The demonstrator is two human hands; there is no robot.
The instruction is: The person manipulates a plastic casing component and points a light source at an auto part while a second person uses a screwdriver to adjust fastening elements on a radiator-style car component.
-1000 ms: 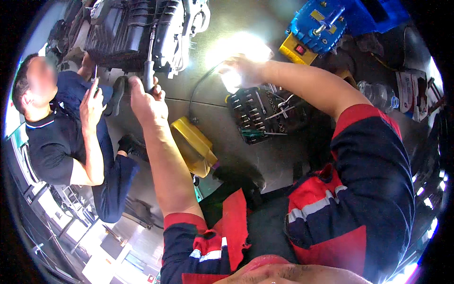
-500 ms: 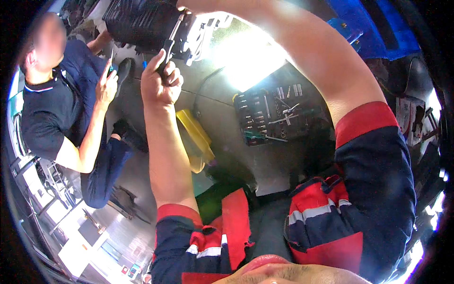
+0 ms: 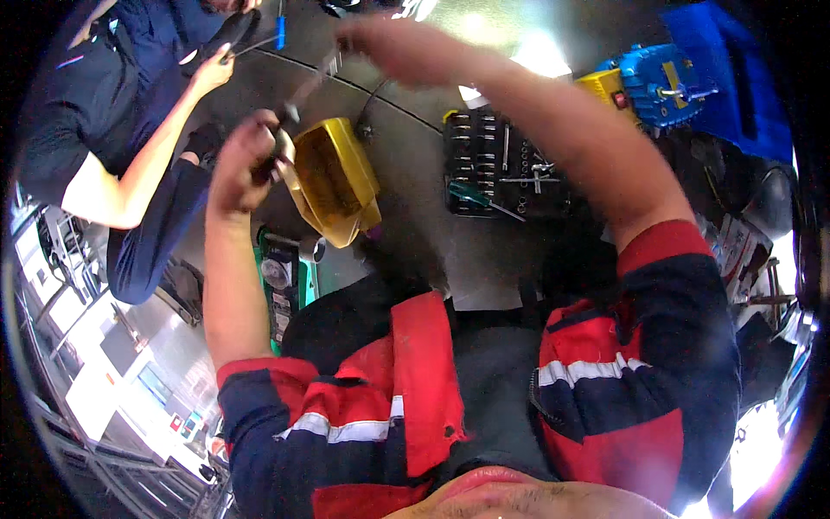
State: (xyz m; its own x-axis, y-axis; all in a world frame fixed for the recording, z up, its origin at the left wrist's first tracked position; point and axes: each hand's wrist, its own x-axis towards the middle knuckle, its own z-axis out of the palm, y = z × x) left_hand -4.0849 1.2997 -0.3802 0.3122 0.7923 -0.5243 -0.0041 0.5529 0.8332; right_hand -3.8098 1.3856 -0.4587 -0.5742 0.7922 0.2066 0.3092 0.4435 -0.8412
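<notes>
My left hand (image 3: pixel 246 169) is closed round the dark handle of a driver-like tool (image 3: pixel 309 86). Its long metal shaft points away from me, up and to the right. Motion smears both the shaft and the hand. My right hand (image 3: pixel 393 45) is stretched out near the shaft's far end. Its fingers are too blurred to show whether they grip the tip or something small. Below the shaft and right of my left hand lies a translucent yellow plastic bin or cover (image 3: pixel 333 164) on the grey floor.
An open black socket set (image 3: pixel 484 151) lies under my right forearm, a green-handled screwdriver (image 3: pixel 471 194) across it. A blue motor-like unit (image 3: pixel 653 82) with a yellow box stands far right. A co-worker's hand (image 3: pixel 212 71) holds a thin tool on the left. A green-edged case (image 3: pixel 281 268) sits beside my left forearm.
My view has shifted. Both hands and the tool have come away from the dark ribbed object and white parts at the far side. The yellow bin and blue unit now show more fully.
</notes>
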